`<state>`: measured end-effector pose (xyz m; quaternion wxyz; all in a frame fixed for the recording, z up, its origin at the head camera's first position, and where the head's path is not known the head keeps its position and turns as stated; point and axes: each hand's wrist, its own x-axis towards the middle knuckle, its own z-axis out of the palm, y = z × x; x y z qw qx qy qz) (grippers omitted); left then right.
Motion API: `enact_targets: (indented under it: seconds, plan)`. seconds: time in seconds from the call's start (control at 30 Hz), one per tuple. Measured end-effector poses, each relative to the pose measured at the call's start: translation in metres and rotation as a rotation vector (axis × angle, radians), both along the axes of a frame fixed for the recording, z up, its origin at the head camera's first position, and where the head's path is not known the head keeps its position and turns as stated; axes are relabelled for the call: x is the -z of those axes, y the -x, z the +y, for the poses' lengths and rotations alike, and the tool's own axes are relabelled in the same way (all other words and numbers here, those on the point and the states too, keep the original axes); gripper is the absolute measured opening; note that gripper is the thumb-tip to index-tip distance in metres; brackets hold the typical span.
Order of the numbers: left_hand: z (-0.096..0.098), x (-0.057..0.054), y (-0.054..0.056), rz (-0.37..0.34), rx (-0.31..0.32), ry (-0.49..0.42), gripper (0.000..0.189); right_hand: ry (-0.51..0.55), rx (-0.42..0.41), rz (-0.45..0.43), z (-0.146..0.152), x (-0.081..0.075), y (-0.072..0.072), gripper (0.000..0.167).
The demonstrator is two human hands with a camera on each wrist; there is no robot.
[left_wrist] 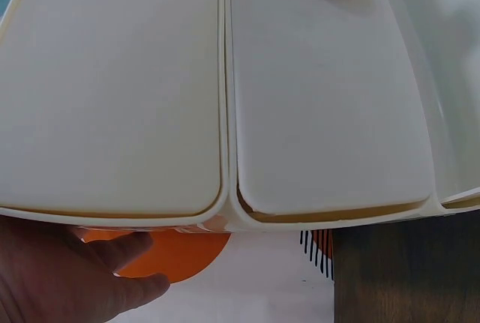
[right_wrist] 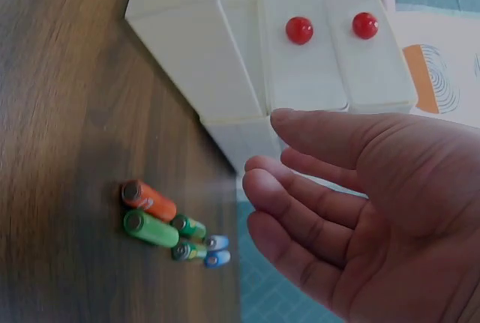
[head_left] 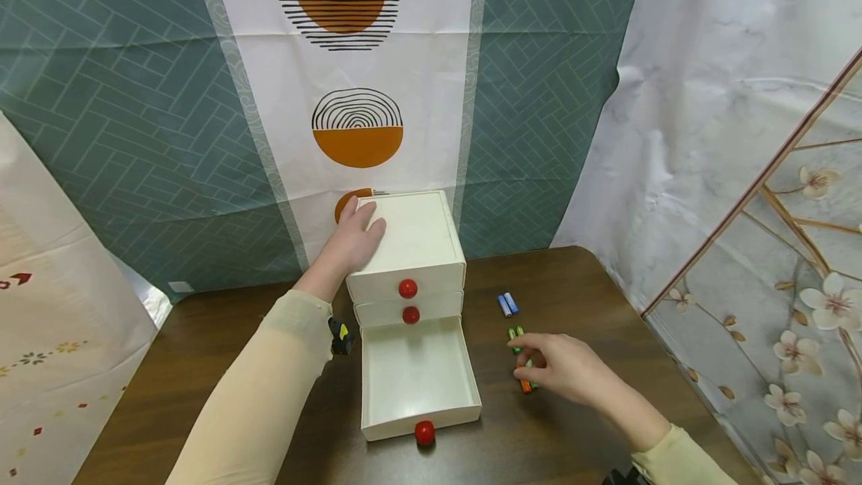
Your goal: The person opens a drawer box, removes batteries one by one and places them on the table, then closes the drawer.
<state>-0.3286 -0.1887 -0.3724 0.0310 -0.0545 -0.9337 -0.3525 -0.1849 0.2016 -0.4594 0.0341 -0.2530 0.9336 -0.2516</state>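
My left hand [head_left: 355, 242] rests at the top left edge of a small white drawer unit [head_left: 414, 234], fingers extended. In the left wrist view its fingers show beside the unit's side wall. The lowest drawer [head_left: 417, 376] is pulled out and bare inside; its red knob [head_left: 424, 432] faces me. To the unit's right, my right hand [head_left: 572, 369] hovers over batteries, fingers loosely bent and nothing between them. An orange battery [right_wrist: 150, 201] lies beside a light green battery [right_wrist: 152, 228]. Two smaller green batteries [right_wrist: 189, 226] and two blue-and-white batteries [head_left: 508, 304] lie farther back.
The dark wooden table [head_left: 579, 298] carries everything. The two upper drawers, with red knobs [head_left: 407, 288], are pushed in. Behind stands a green and white patterned cloth [head_left: 539, 96]; a floral cloth [head_left: 788, 305] hangs along the right side.
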Motion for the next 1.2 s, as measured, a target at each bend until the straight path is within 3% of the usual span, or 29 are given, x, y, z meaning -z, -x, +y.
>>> enact_targets:
  seconds: [0.4, 0.7, 1.2]
  plan:
    - [0.000, -0.002, -0.002, 0.006, 0.009, -0.001, 0.067, 0.126, -0.054, -0.029, -0.013, -0.006, -0.014, 0.028]
    - [-0.001, 0.000, -0.001, 0.012, 0.009, -0.001, 0.066, 0.164, -0.087, -0.038, -0.024, -0.011, -0.024, 0.025]
    - [0.000, 0.000, -0.001, 0.006, 0.004, 0.003, 0.067, 0.219, -0.214, -0.090, -0.044, -0.013, -0.041, 0.027]
